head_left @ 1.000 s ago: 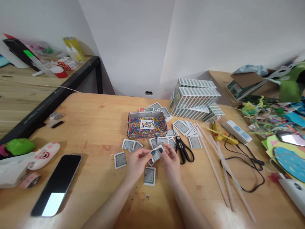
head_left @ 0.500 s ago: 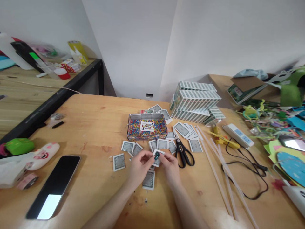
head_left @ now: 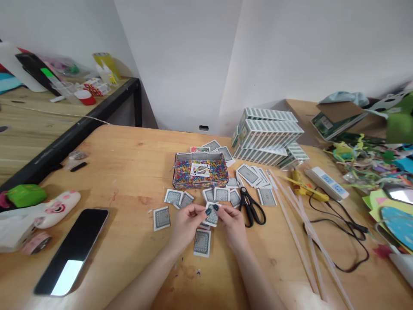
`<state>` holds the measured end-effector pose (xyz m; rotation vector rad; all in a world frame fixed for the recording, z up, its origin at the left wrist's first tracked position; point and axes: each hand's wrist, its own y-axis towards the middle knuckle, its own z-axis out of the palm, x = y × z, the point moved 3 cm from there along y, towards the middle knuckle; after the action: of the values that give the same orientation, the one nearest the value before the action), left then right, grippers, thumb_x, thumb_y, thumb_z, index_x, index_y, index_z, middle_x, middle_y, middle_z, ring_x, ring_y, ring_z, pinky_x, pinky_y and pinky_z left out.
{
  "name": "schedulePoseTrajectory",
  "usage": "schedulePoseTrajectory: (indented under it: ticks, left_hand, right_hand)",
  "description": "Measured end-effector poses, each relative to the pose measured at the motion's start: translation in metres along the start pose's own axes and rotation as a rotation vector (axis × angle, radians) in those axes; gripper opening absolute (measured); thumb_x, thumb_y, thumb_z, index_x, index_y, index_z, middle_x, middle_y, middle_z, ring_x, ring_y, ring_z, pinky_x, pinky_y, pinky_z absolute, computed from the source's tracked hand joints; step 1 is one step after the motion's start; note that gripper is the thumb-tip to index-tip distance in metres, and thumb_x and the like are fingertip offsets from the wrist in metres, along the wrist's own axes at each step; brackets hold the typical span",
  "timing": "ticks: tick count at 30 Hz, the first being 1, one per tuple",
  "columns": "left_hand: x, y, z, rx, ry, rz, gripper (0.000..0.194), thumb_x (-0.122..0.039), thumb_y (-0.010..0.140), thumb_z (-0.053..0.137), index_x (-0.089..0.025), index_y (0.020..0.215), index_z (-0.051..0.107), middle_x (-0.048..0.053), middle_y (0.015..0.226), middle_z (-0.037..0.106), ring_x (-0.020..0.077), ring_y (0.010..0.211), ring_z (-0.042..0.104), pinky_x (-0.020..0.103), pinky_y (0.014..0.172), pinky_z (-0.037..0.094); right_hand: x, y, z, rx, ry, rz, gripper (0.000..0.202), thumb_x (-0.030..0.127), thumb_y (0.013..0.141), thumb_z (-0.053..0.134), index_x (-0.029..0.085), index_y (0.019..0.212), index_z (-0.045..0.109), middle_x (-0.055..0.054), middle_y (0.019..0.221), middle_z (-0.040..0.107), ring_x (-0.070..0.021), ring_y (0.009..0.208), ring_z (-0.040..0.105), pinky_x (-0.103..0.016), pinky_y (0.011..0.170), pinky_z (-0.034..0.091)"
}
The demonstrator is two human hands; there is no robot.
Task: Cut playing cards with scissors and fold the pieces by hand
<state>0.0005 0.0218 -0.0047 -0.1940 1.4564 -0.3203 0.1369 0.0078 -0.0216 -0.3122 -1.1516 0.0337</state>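
Observation:
Both hands pinch one grey-patterned playing card (head_left: 211,218) by its upper edge, over the wooden table. My left hand (head_left: 189,222) grips its left side, and my right hand (head_left: 231,222) its right side, with dark green thumbnails showing on the card. Just beyond is an open box (head_left: 200,185) covered in colourful bead-like patterning, with a face card (head_left: 200,169) lying inside. Several cut card pieces surround the hands, among them one at the left (head_left: 161,218) and one nearer me (head_left: 202,243). Black-handled scissors (head_left: 251,209) lie right of my right hand.
Stacked card boxes (head_left: 271,134) stand at the back right. Clear sticks (head_left: 298,241), a yellow glue gun (head_left: 301,187), its black cable and a power strip (head_left: 327,183) occupy the right. A phone (head_left: 72,252) lies left, beside a white plush-like item (head_left: 58,209).
My thumbs have moved slightly apart on the card, which now shows more of its face between them. The camera view has shifted a little.

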Motion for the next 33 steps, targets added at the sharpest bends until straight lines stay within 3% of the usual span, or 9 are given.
schedulePoseTrajectory:
  ticks: [11, 22, 26, 30, 33]
  left_hand:
    - [0.000, -0.001, 0.001, 0.028, 0.001, -0.020, 0.013, -0.027, 0.061, 0.068, -0.015, 0.067, 0.066, -0.001, 0.059, 0.061, 0.0122, 0.055, 0.055, 0.022, 0.053, 0.044]
    - [-0.004, -0.003, 0.004, 0.057, 0.015, -0.027, 0.011, -0.025, 0.063, 0.067, -0.015, 0.068, 0.064, -0.001, 0.060, 0.061, 0.0125, 0.056, 0.056, 0.022, 0.054, 0.045]
    - [-0.004, -0.004, 0.005, 0.025, 0.078, 0.058, 0.010, -0.024, 0.066, 0.065, -0.015, 0.071, 0.064, 0.000, 0.064, 0.062, 0.0125, 0.059, 0.057, 0.021, 0.055, 0.046]
    - [-0.004, -0.005, 0.007, 0.012, 0.041, 0.034, 0.013, -0.026, 0.067, 0.064, -0.015, 0.073, 0.062, 0.000, 0.063, 0.062, 0.0134, 0.056, 0.058, 0.023, 0.054, 0.048]
    - [-0.009, -0.004, 0.000, -0.141, 0.071, 0.095, 0.013, -0.026, 0.067, 0.064, -0.015, 0.075, 0.064, -0.001, 0.063, 0.062, 0.0129, 0.059, 0.058, 0.022, 0.057, 0.048]
  right_hand:
    - [0.000, -0.003, 0.000, -0.052, -0.025, 0.006, 0.019, 0.036, 0.063, 0.072, 0.018, 0.066, 0.069, -0.001, 0.060, 0.063, -0.0158, 0.055, 0.053, -0.029, 0.059, 0.042]
    - [0.007, -0.003, 0.005, -0.009, -0.001, -0.001, 0.012, 0.031, 0.064, 0.072, 0.019, 0.065, 0.069, 0.000, 0.065, 0.062, -0.0134, 0.059, 0.052, -0.025, 0.056, 0.040]
    - [0.009, -0.004, 0.005, -0.059, -0.028, 0.015, 0.017, 0.034, 0.065, 0.071, 0.018, 0.070, 0.068, 0.002, 0.059, 0.057, -0.0078, 0.044, 0.040, -0.021, 0.040, 0.029]
    - [0.007, -0.005, 0.006, -0.051, 0.021, 0.027, 0.023, 0.037, 0.068, 0.068, 0.018, 0.079, 0.063, 0.006, 0.049, 0.047, -0.0066, 0.037, 0.034, -0.019, 0.035, 0.026]
    - [0.010, -0.007, 0.009, -0.002, -0.076, -0.038, 0.020, 0.036, 0.070, 0.067, 0.018, 0.072, 0.059, 0.005, 0.051, 0.049, -0.0077, 0.041, 0.039, -0.019, 0.039, 0.031]
